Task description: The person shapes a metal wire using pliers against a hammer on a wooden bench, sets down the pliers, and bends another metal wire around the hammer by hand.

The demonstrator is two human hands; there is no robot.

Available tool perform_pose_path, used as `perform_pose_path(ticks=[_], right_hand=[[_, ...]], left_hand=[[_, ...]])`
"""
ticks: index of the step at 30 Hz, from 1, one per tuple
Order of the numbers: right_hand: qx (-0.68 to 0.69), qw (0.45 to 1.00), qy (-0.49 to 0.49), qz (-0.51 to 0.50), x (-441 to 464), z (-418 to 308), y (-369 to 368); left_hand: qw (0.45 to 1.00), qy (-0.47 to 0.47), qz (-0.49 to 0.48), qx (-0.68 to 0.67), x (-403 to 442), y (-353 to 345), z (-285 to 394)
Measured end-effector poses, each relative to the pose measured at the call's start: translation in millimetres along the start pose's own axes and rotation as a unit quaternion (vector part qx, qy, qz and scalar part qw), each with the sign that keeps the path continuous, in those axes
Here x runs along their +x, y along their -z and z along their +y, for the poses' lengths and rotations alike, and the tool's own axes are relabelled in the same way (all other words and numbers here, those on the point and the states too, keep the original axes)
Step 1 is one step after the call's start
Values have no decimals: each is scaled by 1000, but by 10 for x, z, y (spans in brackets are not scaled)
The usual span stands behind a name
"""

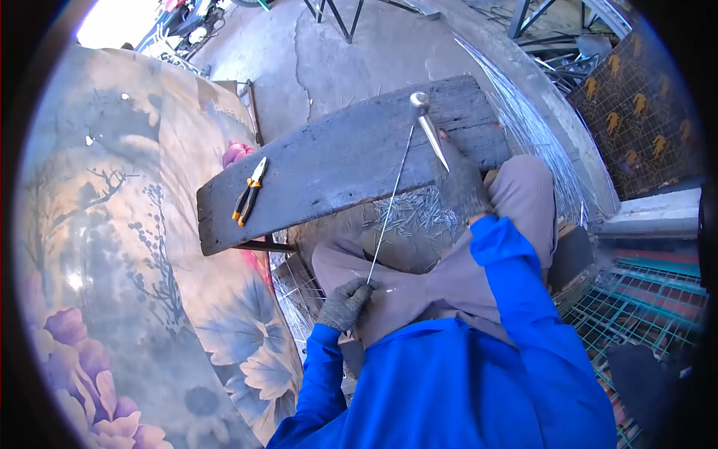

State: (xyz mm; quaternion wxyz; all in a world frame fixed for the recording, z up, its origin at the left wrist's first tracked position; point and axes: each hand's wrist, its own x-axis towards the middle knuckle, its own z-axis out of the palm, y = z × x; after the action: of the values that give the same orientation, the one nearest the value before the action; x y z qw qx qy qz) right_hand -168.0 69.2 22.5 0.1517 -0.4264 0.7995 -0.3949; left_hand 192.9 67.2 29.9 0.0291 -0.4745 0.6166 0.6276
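My left hand [344,305], in a grey knit glove, is closed near my thigh around the lower end of a thin metal rod [390,206]. The rod slants up and away, its far end over the dark wooden plank [321,168]. My gloved right hand [462,185] is at the plank's right part, closed on a shiny round-headed metal tool [430,131] that tapers toward the glove. Its knob is close to the rod's far end; whether they touch I cannot tell. Pliers [251,191] with orange and black handles lie on the plank's left part.
Many short cut metal pieces [422,213] lie on the floor beneath the plank. A bundle of long thin rods [523,120] runs along the right. Flowered cloth [149,224] covers the left side. A green wire grid [643,307] stands at lower right; metal frame legs [348,26] are behind.
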Motion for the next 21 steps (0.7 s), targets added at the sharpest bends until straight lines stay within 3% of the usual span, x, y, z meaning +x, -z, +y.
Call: perform_pose_path(ticks=[2,5,7,11,14,17,21], right_hand=[[-13,1000,26,-3,61,-105,111],[-17,999,-43,-25,85,-233,140],[-41,998,-19,53,106,-172,25],[-40,997,-47,37,432,-28,-38],[-25,996,-22,84,358,-100,21],[-29,999,-11,16,484,120,-80],[-40,998,-35,26,354,82,-139]], left_hand=[[1000,0,-20,-5,24,11,53],[999,-9,6,45,-39,15,146],[1000,5,3,18,-32,34,54],[1000,21,2,-1,-77,44,12],[999,32,-6,-21,-95,51,-15],[1000,-1,-5,-9,-83,36,-59],[997,4,-43,-63,-145,58,91]])
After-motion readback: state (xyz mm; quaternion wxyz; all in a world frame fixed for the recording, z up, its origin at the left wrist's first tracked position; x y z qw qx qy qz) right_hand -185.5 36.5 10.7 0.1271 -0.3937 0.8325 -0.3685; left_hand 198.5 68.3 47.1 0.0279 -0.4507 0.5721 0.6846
